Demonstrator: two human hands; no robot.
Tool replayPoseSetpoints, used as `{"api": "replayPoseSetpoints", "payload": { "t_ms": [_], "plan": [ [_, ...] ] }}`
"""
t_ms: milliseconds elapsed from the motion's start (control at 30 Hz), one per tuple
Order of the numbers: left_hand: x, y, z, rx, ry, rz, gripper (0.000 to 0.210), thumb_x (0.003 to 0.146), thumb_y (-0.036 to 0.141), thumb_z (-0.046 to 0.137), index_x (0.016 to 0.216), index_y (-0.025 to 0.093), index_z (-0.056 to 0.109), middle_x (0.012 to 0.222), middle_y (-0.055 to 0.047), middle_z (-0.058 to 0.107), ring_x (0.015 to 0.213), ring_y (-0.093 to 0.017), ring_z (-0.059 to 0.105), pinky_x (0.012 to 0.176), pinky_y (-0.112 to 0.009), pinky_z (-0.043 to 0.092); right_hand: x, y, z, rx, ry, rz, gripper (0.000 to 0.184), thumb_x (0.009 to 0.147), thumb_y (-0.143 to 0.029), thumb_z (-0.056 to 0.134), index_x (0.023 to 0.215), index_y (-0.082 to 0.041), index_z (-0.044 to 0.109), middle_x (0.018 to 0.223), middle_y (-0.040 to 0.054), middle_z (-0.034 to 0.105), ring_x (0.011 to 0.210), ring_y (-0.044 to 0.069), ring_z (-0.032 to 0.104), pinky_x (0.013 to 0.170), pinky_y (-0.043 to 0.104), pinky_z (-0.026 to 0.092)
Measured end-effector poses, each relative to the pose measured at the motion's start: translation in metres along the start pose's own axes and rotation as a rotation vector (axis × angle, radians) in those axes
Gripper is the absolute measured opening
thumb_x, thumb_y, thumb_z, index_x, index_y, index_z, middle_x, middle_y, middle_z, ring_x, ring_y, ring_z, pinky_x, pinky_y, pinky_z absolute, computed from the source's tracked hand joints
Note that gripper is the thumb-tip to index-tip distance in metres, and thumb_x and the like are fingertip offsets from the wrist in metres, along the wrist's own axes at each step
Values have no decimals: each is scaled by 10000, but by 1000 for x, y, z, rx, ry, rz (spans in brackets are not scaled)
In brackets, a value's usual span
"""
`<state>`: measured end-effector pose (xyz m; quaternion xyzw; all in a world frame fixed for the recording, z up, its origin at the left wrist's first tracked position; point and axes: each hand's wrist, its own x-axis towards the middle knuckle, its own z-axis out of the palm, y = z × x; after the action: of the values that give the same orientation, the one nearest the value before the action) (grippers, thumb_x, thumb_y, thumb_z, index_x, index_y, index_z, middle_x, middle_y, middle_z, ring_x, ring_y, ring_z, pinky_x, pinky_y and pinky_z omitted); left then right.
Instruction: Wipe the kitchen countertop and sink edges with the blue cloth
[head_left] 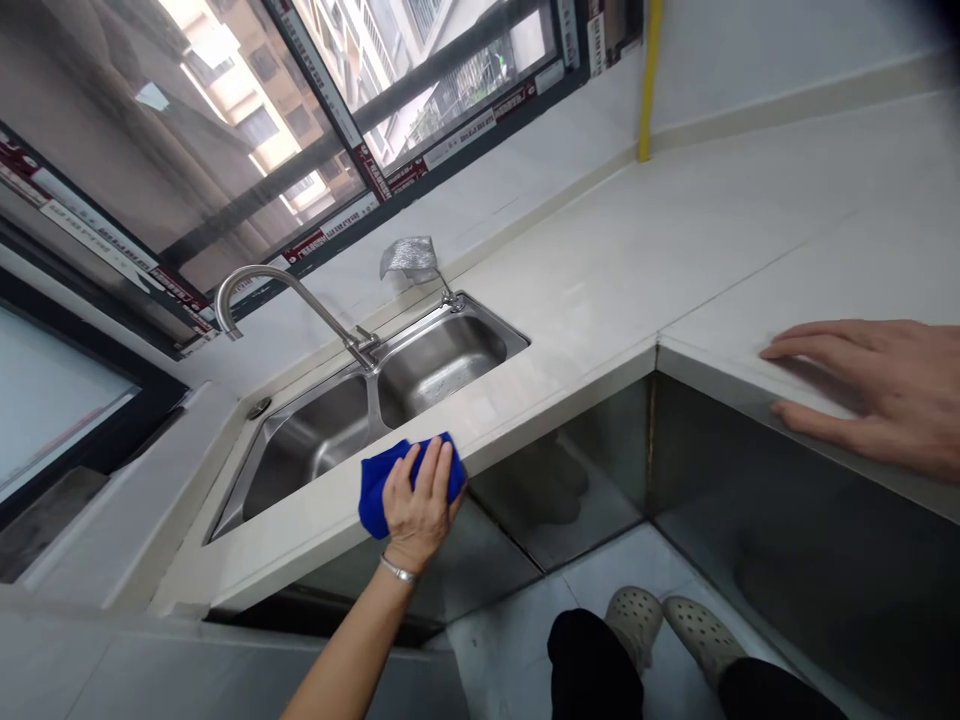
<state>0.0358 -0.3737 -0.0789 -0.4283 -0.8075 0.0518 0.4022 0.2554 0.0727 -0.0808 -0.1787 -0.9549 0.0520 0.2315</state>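
Holding a blue cloth (377, 497) against the counter edge (555, 410) is the left hand (418, 510), right hand (892, 395) empty, and it looks light, floppy, best palmed mid-cloth.

Deep blue cloth (377, 498), off-white countertop (592, 270), silver-grey sink (442, 375), yellow pipe (649, 80), beige clogs (701, 628), black trousers (592, 665)

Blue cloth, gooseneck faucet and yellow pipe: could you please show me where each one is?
Blue cloth (373, 495), head view: left part.
Gooseneck faucet (315, 302), head view: middle of spout.
Yellow pipe (649, 80), head view: midway along its visible length.
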Motion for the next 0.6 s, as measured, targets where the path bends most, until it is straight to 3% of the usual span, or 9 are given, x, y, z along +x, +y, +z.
{"api": "replayPoseSetpoints", "payload": {
  "t_ms": [100,233,333,400,467,600],
  "plan": [
    [40,41,12,-118,-139,21,723,998,410,441,1584,287,35,1559,-53,391,1412,-339,407,1139,-541,401,-1,-7,-8,-27,11,-79,580,820,-684,365,1165,-270,580,1312,116,608,1164,370,570,907,555,439],
    [100,98,24,-189,-131,102,655,1016,356,370,1589,242,73,1599,-35,318,1415,-339,396,1179,-533,374,-2,-15,-17,1,1,-77,545,863,-638,367,1187,-247,566,1344,117,588,1213,362,551,963,559,431],
    [133,122,22,-199,-148,164,638,1003,317,395,1585,197,161,1604,-36,318,1400,-351,400,1188,-525,359,-4,-16,-23,38,-19,-89,505,901,-610,402,1218,-249,557,1373,98,575,1254,336,534,1008,549,414],
    [140,121,16,-211,-183,207,649,989,323,433,1581,212,190,1611,-32,309,1402,-360,389,1182,-531,362,-5,-15,-25,57,-24,-94,501,909,-603,426,1236,-246,555,1374,92,578,1259,327,533,1021,543,412],
    [131,104,6,-215,-211,251,677,975,342,475,1581,252,186,1623,-15,280,1414,-361,373,1179,-534,365,-6,-14,-25,66,-14,-98,504,915,-602,429,1244,-242,557,1374,95,580,1260,322,535,1034,532,410],
    [75,43,-14,-145,-195,207,734,958,346,529,1582,293,145,1623,9,270,1440,-331,355,1185,-488,371,-7,-10,-19,50,-8,-128,515,930,-598,401,1255,-230,556,1400,116,560,1289,318,513,1069,515,388]
  ]
}}
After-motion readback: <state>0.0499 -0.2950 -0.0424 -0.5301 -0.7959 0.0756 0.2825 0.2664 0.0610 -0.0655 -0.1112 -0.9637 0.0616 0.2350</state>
